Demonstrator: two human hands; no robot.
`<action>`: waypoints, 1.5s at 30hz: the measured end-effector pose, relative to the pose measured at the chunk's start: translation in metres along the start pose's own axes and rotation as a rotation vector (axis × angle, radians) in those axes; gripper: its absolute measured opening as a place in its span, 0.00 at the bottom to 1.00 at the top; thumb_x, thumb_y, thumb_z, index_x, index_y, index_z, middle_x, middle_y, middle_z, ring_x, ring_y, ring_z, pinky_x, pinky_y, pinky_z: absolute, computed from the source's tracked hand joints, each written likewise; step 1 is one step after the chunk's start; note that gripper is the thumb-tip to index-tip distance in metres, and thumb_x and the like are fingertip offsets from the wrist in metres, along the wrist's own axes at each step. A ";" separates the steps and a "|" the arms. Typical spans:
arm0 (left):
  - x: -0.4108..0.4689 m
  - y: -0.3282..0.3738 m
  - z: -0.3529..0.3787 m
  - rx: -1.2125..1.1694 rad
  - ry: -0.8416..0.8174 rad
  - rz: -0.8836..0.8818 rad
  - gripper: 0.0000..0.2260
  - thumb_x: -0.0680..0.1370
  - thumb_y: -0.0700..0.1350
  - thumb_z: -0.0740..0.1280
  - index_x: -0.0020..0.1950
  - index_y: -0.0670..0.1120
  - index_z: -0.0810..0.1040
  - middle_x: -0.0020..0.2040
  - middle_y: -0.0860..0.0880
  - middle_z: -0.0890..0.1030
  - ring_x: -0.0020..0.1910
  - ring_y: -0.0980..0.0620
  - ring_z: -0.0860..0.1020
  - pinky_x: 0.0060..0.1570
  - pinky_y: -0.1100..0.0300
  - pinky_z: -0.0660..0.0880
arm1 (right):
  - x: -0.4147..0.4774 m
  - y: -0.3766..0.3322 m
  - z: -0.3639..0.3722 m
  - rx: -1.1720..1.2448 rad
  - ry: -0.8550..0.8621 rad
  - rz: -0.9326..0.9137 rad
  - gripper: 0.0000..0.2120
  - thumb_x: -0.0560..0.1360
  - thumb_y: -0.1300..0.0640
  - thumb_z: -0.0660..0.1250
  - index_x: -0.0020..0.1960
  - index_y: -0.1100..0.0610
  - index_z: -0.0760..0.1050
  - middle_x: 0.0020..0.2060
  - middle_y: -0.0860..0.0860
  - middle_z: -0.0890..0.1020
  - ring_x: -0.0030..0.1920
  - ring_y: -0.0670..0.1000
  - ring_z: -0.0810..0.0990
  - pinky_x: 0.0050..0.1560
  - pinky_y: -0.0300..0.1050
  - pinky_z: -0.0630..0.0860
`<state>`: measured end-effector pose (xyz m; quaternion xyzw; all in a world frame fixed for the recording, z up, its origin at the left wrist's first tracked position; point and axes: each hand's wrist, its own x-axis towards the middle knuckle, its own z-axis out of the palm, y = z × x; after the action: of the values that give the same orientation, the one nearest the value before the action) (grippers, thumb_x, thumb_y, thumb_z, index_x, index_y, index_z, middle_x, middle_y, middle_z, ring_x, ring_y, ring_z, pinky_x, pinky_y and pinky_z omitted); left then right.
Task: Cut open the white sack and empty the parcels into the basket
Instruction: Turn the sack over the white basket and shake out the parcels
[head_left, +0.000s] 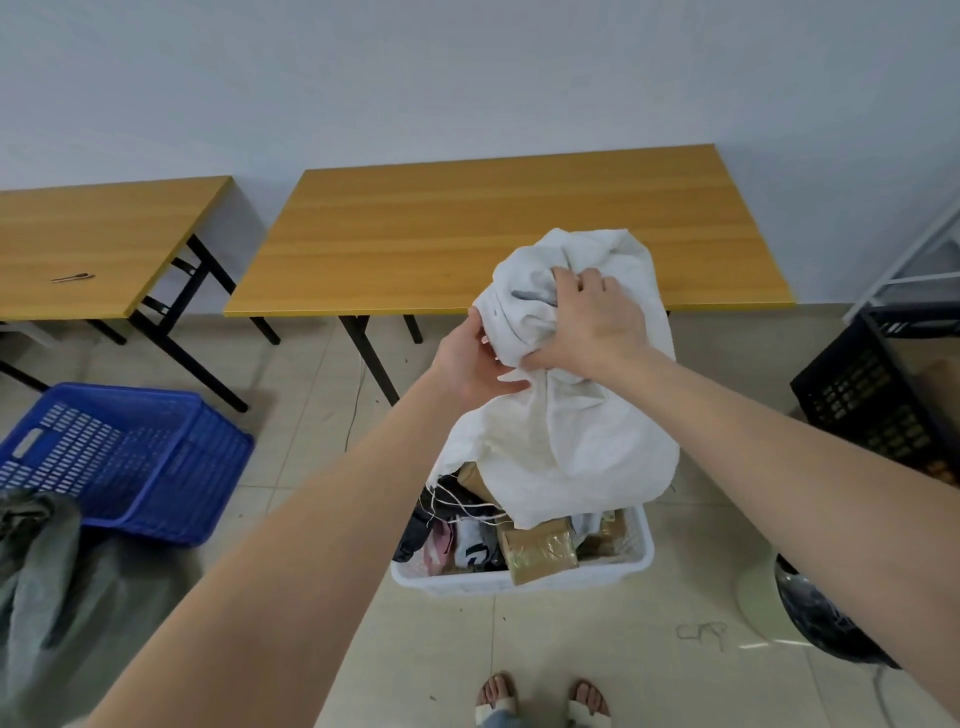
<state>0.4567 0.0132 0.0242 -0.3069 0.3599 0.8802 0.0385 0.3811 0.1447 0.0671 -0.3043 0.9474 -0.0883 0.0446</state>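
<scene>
Over white basket (524, 581), both hands — left hand (470, 358), right hand (587, 325) — gripping upended white sack (566, 436)

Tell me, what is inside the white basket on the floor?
The white basket holds parcels: a brown taped one, and dark and pale bags. The white sack, gripped by both hands, hangs over the far part, so whatever lies beneath it is hidden.

White sack (566, 431) covers the far half of the white basket (519, 579); parcels (540, 556) beneath it unseen. Left hand (475, 358) fingertips buried in sack folds. Black crate (878, 395) and blue basket (119, 457) cut by frame edges. Small dark item (72, 278) on left worktop (104, 239) unidentifiable.
</scene>
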 end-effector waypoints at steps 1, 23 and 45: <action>-0.003 0.000 0.002 0.010 0.003 0.001 0.23 0.81 0.61 0.50 0.57 0.46 0.77 0.55 0.47 0.82 0.53 0.44 0.79 0.57 0.44 0.72 | 0.001 0.001 0.004 -0.002 0.038 -0.005 0.42 0.61 0.39 0.75 0.68 0.53 0.61 0.60 0.54 0.71 0.60 0.56 0.70 0.45 0.46 0.68; -0.039 0.004 -0.059 0.787 0.387 0.049 0.27 0.75 0.58 0.66 0.72 0.54 0.65 0.63 0.47 0.74 0.61 0.45 0.75 0.58 0.49 0.74 | 0.021 -0.013 0.005 -0.132 0.141 -0.109 0.17 0.73 0.61 0.62 0.61 0.51 0.67 0.56 0.56 0.73 0.55 0.58 0.74 0.41 0.48 0.67; -0.003 0.000 -0.001 0.083 0.214 0.180 0.15 0.82 0.52 0.55 0.56 0.46 0.77 0.56 0.43 0.80 0.57 0.43 0.77 0.54 0.37 0.75 | 0.009 0.029 -0.010 0.739 0.004 0.181 0.49 0.58 0.34 0.76 0.72 0.46 0.60 0.67 0.51 0.67 0.59 0.51 0.73 0.56 0.46 0.71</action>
<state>0.4591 0.0135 0.0251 -0.3636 0.4241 0.8267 -0.0664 0.3560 0.1646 0.0714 -0.1826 0.8747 -0.4204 0.1573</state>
